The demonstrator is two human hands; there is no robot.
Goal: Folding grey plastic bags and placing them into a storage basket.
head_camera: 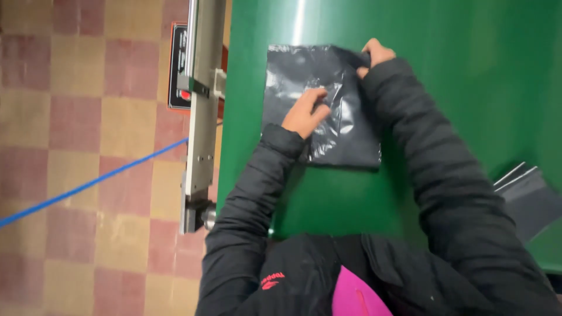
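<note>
Black plastic bag (328, 111), glossy and wrinkled, lies flat on the green table (468, 88), near the table's left edge and about midway up the view. The left hand (305, 112) rests on the bag's middle with its fingers together and laid flat, pressing the film down; the thumb points toward the bag's centre. The right hand (374, 55) is at the bag's upper right corner, its fingers curled and pinching the edge of the film there, so that corner is slightly lifted and creased. Both arms are in black padded sleeves that reach in from the bottom of the view, the right one crossing over the bag's right side and hiding part of it.

To the right, well apart from the bag, a small stack of flat grey bags (530, 199) lies on the table at its lower right. Along the table's left edge runs a grey metal rail (202, 117) with a black panel (178, 70) beside it. Beyond that is a checked tile floor (76, 117) of tan and reddish squares, crossed by a blue cable (88, 186) running diagonally toward the rail.
</note>
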